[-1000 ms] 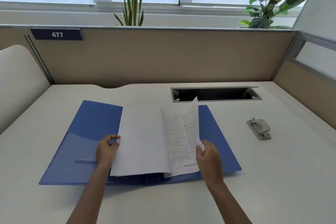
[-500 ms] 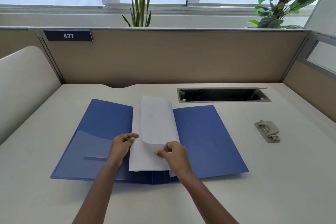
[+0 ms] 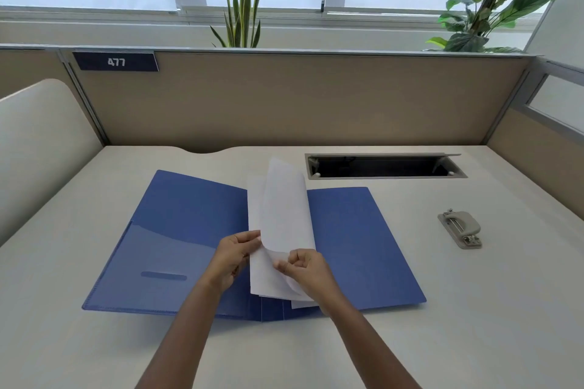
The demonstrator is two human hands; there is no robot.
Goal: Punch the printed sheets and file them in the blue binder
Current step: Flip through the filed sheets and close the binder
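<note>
blue binder (image 3: 347,240), white sheets (image 3: 284,215), grey punch (image 3: 460,229), beige desk (image 3: 474,325)

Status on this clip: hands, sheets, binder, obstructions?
Left hand pinches sheets at left edge; right hand pinches curled top sheet. Sheets over open blue binder. Hole punch apart, right.

The sheets (image 3: 281,215) have curled over into a narrow fold along the spine of the blue binder (image 3: 354,246) — printed text no longer shows. The right hand (image 3: 305,268) has crossed left, close beside the left hand (image 3: 232,257).

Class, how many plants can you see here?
2: a snake plant behind the partition near the centre, a broad-leaved plant at the far right. Others could hide behind it.
</note>
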